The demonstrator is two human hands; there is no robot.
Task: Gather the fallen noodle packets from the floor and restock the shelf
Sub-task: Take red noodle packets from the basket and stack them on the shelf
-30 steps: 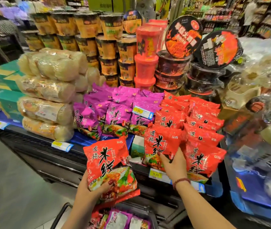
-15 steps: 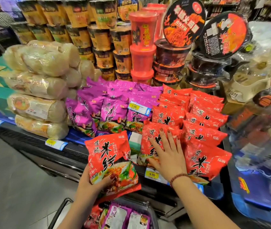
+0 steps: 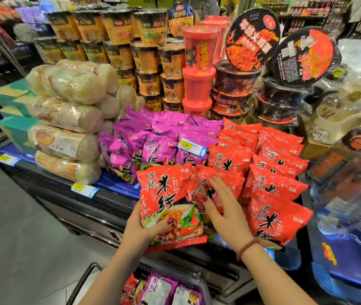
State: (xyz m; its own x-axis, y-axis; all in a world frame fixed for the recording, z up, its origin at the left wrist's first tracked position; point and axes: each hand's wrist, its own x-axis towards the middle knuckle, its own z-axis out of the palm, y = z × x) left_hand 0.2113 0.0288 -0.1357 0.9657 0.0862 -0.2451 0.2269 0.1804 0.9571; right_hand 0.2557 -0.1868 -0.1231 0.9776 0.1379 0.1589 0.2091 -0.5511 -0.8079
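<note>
Head view, left hand [image 3: 140,230] grips red packet [image 3: 168,194] at shelf edge [image 3: 100,205], right hand [image 3: 225,214] flat on stacked packet [image 3: 232,179]

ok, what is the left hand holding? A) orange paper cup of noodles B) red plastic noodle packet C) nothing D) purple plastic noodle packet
B: the left hand grips a red plastic noodle packet by its lower edge, thumb across the printed front.

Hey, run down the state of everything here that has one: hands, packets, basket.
left hand, gripping the held red packet by its lower edge.
held red packet, upright, sealed, not yet on the shelf.
right hand, fingers straight, pressing the front red packet.
front red packet, on the shelf.
basket, holding several packets.
</note>
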